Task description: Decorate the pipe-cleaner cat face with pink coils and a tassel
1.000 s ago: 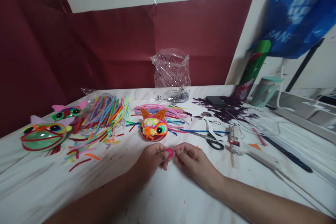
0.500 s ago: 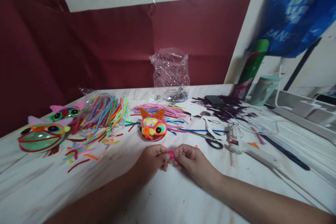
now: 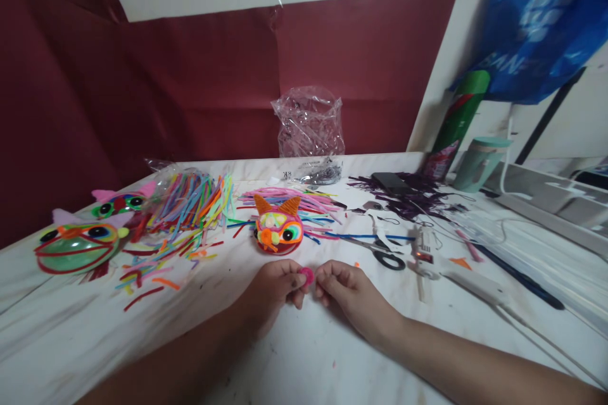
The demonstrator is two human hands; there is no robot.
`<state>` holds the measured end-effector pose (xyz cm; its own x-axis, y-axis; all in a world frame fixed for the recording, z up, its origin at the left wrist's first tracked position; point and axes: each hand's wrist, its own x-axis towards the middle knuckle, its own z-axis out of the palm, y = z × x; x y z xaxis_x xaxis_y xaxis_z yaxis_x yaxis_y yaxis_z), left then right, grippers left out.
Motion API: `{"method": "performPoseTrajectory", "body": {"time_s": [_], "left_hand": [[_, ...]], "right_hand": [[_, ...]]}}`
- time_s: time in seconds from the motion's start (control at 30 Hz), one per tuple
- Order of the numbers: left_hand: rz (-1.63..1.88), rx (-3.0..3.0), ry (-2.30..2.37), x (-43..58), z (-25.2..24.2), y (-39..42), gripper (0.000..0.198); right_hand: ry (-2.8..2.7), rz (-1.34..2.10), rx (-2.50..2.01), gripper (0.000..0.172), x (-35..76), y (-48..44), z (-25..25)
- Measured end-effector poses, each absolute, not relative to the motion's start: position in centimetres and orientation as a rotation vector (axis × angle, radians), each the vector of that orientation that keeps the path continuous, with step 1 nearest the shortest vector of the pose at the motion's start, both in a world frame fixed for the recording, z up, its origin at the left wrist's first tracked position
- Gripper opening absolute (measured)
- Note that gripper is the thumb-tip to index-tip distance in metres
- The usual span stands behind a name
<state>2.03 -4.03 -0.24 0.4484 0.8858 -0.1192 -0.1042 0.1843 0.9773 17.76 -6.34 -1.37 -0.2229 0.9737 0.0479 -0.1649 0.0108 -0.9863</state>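
Fuzzy pink coil (image 3: 308, 275), glossy clear plastic bag (image 3: 310, 123), smooth marbled table (image 3: 308, 354)

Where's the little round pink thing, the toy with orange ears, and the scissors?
Round pink thing (image 3: 308, 276): head view, middle of its round side.
Toy with orange ears (image 3: 279, 228): head view, middle of its face.
Scissors (image 3: 376, 253): head view, black handle.

Left fingers (image 3: 295, 281): one pink disc (image 3: 307, 275). Beyond them: one orange-eared figure (image 3: 279, 235); left: two eared figures (image 3: 76, 254). Right: one scissors (image 3: 380, 247), one glue gun (image 3: 470, 286).
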Motion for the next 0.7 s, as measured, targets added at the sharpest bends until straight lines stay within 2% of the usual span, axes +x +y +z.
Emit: {"method": "performPoseTrajectory", "body": {"time_s": [0.3, 0.47, 0.53, 0.63, 0.7], "left_hand": [[0.838, 1.261, 0.882, 1.9, -0.7, -3.8, 0.014], [0.861, 1.519, 1.104, 2.0, 0.2, -4.1, 0.016], [0.881, 1.655, 1.191, 2.1, 0.6, -4.3, 0.02], [0.867, 1.8, 1.235, 2.1, 0.6, -4.5, 0.022], [0.8, 1.865, 1.232, 2.0, 0.4, -4.4, 0.024]], "right_hand": [[-1.263, 1.448, -0.929, 0.028, 17.7, -6.6, -1.1], [-1.33, 1.388, -0.967, 0.028, 17.7, -6.6, -1.1], [-1.353, 1.326, -0.99, 0.024, 17.7, -6.5, -1.3], [-1.284, 1.266, -1.01, 0.008, 17.7, -6.3, -1.6], [-1.223, 1.288, -1.006, 0.012, 17.8, -6.2, -1.5]]}}
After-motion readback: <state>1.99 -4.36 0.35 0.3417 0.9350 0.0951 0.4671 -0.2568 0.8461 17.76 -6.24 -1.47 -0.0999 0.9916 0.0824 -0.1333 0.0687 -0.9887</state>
